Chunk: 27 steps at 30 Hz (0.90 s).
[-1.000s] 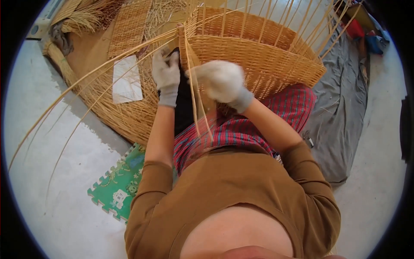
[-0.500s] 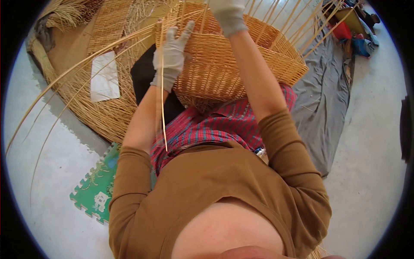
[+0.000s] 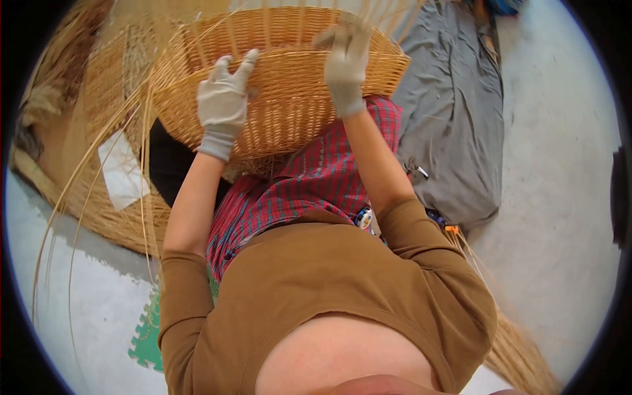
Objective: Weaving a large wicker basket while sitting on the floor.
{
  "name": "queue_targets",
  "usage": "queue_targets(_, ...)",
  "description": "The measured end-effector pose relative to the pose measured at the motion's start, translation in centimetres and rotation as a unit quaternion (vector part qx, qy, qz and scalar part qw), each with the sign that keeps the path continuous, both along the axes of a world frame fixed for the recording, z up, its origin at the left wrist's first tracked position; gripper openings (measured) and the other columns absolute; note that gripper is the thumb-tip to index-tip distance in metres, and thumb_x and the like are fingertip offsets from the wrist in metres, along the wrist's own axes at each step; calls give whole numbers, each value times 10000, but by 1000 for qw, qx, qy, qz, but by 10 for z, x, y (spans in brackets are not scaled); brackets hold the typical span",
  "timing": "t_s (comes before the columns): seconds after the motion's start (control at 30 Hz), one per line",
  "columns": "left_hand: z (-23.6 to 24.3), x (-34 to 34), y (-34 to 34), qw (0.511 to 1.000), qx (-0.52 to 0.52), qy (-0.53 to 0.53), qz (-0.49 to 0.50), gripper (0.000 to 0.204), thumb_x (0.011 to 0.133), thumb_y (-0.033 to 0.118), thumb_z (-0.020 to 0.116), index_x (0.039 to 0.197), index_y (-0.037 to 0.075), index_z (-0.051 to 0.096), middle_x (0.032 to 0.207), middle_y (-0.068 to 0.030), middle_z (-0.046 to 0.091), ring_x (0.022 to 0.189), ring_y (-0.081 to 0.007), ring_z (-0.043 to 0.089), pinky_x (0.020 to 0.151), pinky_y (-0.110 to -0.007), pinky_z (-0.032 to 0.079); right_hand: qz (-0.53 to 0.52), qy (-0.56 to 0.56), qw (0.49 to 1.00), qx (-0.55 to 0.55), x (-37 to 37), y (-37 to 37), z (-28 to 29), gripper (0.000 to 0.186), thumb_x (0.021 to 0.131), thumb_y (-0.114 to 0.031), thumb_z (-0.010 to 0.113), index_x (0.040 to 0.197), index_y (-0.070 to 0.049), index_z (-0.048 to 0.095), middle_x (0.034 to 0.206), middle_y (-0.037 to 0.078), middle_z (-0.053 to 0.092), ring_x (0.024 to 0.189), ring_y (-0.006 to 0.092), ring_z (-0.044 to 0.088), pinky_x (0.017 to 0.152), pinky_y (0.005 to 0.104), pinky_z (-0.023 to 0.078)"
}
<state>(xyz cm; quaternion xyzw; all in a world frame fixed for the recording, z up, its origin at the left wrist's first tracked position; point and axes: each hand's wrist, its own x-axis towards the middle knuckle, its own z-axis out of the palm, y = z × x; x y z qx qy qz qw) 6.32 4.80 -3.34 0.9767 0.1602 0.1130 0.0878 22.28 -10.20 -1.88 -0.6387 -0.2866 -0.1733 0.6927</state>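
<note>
On lap, round woven wicker basket (image 3: 283,99), gloved left hand (image 3: 224,105) spread flat

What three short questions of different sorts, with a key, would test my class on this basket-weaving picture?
1. True or false: both hands wear gloves.
2. Which hand is raised higher on the basket: A left, B right?
3. Fill in: the cloth across the person's lap is red and ____.

Key:
1. True: the left hand and the right hand both wear pale gloves.
2. B: the right hand is up among the upright canes at the rim, while the left hand lies on the woven side.
3. Checked: the checked cloth lies under the basket.
</note>
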Motion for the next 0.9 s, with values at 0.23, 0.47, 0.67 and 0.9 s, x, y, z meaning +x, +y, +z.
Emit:
queue_targets(0.23,15,64,-76,997,-52,53,-16,840,828,249,780,1556,356,374,1428,-158,488,996,-353,671,814,-452,554,-103,-94,879,-457,69,8,7,326,859,59,610,1171,-33,632,945,128,720,824,308,708,733,370,567)
queue_targets(0.47,17,85,-82,966,87,-193,-147,767,815,273,784,1514,313,469,1373,-161,543,1015,-328,661,826,-446,564,-31,332,943,-13,50,-124,-11,261,918,92,532,1125,-4,659,957,76,743,872,170,707,791,308,557)
queue_targets(0.67,11,134,-155,995,-36,65,-72,789,893,153,678,1572,319,314,1383,-203,479,948,-335,670,796,-449,576,61,-142,934,-321,137,-91,23,824,876,34,551,1619,-67,210,1672,123,254,1324,262,531,1031,354,473)
queue_targets(0.9,17,124,-146,980,-160,-28,-114,638,924,77,646,1494,280,445,1402,-186,458,959,-300,693,795,-392,596,-156,199,954,161,105,-294,-31,187,1012,-63,569,1152,-88,691,886,21,663,693,104,574,622,241,493)
